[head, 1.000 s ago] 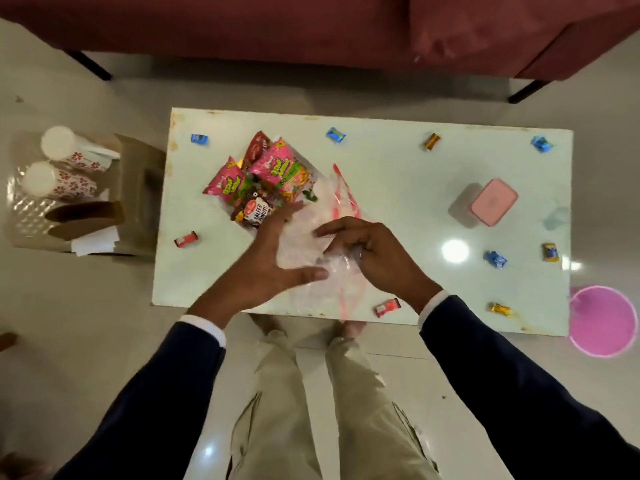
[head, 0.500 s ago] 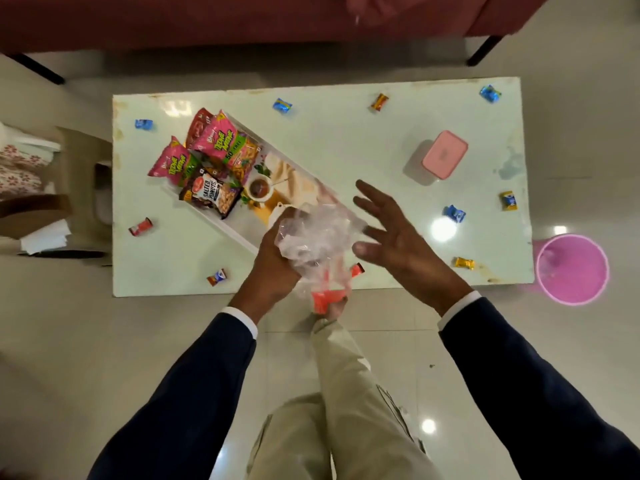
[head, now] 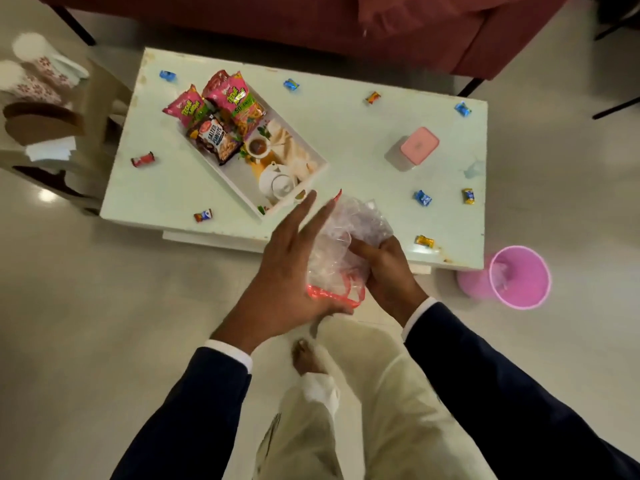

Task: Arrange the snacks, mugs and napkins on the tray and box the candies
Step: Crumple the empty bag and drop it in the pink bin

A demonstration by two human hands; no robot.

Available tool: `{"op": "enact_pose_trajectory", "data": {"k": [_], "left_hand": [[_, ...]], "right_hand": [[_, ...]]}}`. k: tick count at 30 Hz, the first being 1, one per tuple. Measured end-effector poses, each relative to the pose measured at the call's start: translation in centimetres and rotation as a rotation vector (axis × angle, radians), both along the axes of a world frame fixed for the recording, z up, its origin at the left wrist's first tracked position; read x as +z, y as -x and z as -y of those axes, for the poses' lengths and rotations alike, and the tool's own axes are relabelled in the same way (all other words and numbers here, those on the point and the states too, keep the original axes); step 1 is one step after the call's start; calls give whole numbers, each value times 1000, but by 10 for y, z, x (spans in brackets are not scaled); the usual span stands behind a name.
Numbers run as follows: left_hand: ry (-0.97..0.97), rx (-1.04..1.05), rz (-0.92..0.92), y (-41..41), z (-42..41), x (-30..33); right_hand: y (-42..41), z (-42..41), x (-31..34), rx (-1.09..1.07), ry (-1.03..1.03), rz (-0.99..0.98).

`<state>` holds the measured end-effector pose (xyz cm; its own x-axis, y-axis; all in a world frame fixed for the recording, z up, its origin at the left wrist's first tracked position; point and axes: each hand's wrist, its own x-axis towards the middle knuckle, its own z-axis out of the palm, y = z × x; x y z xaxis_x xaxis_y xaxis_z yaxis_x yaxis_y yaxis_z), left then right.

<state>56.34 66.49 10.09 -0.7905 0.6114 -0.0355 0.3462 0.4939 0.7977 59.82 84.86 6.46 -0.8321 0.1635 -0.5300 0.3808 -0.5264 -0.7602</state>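
A crumpled clear plastic bag with a red strip sits between my hands, in front of the table's near edge. My right hand grips it from the right. My left hand is flat, fingers spread, pressed against the bag's left side. On the pale table a white printed tray holds three snack packets at its far end. A box with a pink lid stands to the right. Several wrapped candies lie scattered, among them a blue candy and a yellow candy.
A pink bin with clear plastic inside stands on the floor at the right. At the left, a low stand carries patterned mugs and white napkins. A dark red sofa runs behind the table.
The bag has come off the tray and away from the table, and been crumpled. It went from my left hand's grip to my right hand's. My view has swung right.
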Motion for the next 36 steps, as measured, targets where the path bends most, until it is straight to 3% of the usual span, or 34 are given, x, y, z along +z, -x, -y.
{"op": "enact_pose_trajectory", "data": {"k": [3, 5, 8, 11, 15, 18, 22, 26, 30, 33, 36], "left_hand": [[218, -114, -32, -36, -21, -12], [198, -73, -24, -51, -37, -25], [159, -13, -163, -72, -74, -48], [226, -12, -172, -95, -128, -65], [334, 48, -66, -106, -171, -81], [303, 17, 21, -130, -272, -95], [127, -60, 275, -172, -409, -123], [12, -125, 500, -206, -518, -157], [222, -111, 552, -213, -567, -211], [382, -128, 461, -209, -582, -245], [493, -296, 170, -202, -588, -269]], "right_hand": [[-33, -4, 4, 6, 48, 65], [-53, -16, 2, 61, 79, 132], [-85, -54, -8, 154, 40, 162], [-113, -108, -17, 216, -28, 193], [-145, -155, -30, 265, -370, 254], [-188, -248, -38, 153, -327, 118], [-235, -363, -60, 135, -376, 46], [-268, -470, -105, 98, -563, 167], [-284, -553, -165, -19, -776, 314], [-285, -596, -214, -31, -897, 384], [-274, -614, -261, 48, -1000, 405]]}}
